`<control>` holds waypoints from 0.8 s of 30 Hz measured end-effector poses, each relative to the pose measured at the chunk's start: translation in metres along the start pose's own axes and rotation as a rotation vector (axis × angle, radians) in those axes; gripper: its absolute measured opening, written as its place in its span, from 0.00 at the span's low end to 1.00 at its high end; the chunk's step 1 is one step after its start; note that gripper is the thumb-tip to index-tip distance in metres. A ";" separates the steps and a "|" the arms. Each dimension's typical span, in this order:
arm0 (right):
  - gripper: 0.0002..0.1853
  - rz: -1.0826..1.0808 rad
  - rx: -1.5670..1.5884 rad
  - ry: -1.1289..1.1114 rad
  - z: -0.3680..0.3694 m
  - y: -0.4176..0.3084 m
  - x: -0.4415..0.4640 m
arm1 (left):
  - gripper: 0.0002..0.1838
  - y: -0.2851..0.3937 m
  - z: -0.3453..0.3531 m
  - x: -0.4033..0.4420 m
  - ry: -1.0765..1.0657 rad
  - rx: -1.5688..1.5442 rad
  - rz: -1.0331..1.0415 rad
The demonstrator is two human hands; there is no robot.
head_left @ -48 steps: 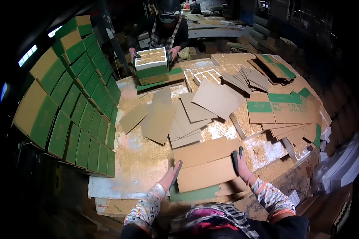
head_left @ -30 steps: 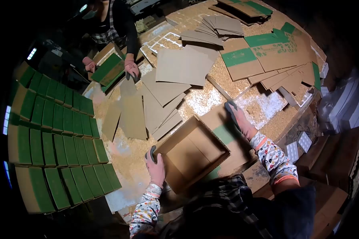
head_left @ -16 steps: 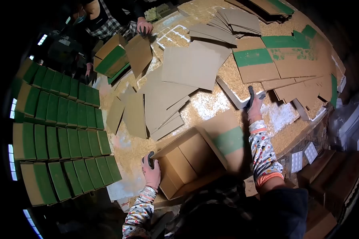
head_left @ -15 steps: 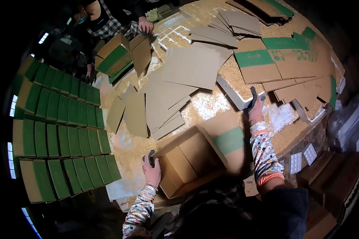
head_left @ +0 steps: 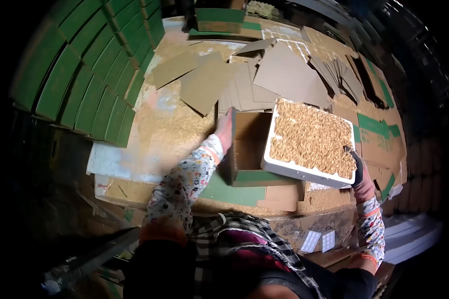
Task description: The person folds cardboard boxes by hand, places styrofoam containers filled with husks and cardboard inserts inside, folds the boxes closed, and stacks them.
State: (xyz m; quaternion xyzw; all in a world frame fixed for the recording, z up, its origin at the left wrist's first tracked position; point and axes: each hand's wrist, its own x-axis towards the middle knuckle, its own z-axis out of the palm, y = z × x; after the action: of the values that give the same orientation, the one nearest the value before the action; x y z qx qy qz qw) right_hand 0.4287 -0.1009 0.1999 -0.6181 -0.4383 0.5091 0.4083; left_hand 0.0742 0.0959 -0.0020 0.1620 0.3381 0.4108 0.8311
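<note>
A cardboard carton (head_left: 248,178) with a green band stands upright on the table with its top uncovered. My left hand (head_left: 225,130) grips its left edge, fingers mostly hidden behind the wall. In my right hand (head_left: 362,177) is a white foam tray (head_left: 302,171), held by its right edge. Loose tan chaff or husks (head_left: 312,137) fill the tray to the rim. The tray is tilted slightly, and its left end overlaps the right part of the carton's opening. Whether tray and carton touch, I cannot tell.
Green-banded cartons (head_left: 92,70) are stacked at the left. Flat cardboard sheets (head_left: 289,70) lie across the table's back, and flattened cartons (head_left: 379,137) at the right. Another carton (head_left: 219,21) stands at the far edge. Loose husks cover much of the tabletop (head_left: 167,144).
The foam tray has come up off the table and moved over the carton's right side in my right hand. My left hand stays on the carton, which has turned. My view has shifted.
</note>
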 end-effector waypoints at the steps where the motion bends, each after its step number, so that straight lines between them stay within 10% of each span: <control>1: 0.22 0.088 0.135 -0.088 0.014 -0.015 0.008 | 0.43 -0.007 0.020 -0.009 0.068 0.175 -0.079; 7: 0.23 -0.003 -0.387 -0.141 0.056 0.094 0.069 | 0.36 0.012 -0.012 -0.019 -0.128 0.003 -0.206; 9: 0.23 0.225 -0.283 -0.046 0.074 0.110 0.065 | 0.28 0.018 -0.033 0.001 0.053 0.235 0.293; 11: 0.22 0.261 -0.105 0.105 0.104 0.107 0.061 | 0.37 0.054 -0.037 0.001 0.639 1.464 0.571; 15: 0.22 0.028 -0.003 0.264 0.124 0.098 0.056 | 0.27 0.062 -0.097 0.073 0.598 2.341 0.518; 17: 0.24 -0.014 0.016 0.375 0.118 0.101 0.059 | 0.22 0.086 -0.076 0.094 0.424 2.364 0.169; 18: 0.24 -0.059 -0.020 0.443 0.121 0.104 0.055 | 0.17 0.096 -0.075 0.086 0.295 2.561 0.507; 23: 0.27 -0.400 -0.066 0.519 0.124 0.094 0.059 | 0.10 0.157 0.001 0.020 0.275 2.250 0.579; 24: 0.28 -0.479 -0.077 0.567 0.120 0.087 0.058 | 0.11 0.151 0.010 0.008 0.300 2.330 0.880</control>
State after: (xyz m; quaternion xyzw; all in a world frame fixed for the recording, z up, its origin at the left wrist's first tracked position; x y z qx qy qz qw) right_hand 0.3268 -0.0632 0.0841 -0.6293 -0.4587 0.1909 0.5976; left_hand -0.0019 0.1941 0.0847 0.8499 0.5083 0.1249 -0.0600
